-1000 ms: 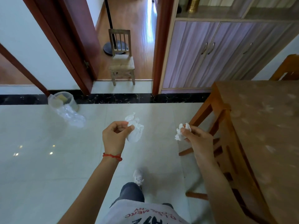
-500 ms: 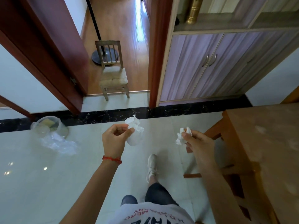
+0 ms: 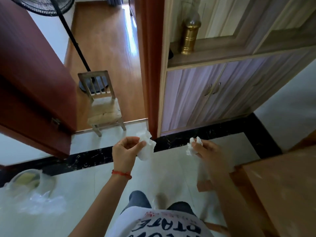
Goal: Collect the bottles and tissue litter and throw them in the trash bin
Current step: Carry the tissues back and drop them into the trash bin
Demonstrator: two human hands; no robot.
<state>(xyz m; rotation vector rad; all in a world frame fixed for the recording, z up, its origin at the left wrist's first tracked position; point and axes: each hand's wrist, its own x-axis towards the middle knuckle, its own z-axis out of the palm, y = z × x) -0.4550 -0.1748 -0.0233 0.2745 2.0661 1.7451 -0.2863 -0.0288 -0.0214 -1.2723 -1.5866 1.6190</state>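
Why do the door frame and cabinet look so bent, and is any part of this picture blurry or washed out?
Head view: the wide-angle lens bows the door frame and cabinet outward. Head view: the right hand, its forearm and the shoe below are smeared by motion; the left hand and its tissue stay sharper. Head view: glare streaks the wooden floor beyond the doorway.

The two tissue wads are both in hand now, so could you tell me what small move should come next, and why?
Probably turn left and step toward the trash bin. The left hand and right hand each pinch a tissue wad, and the bin with its clear liner sits on the floor at the lower left.
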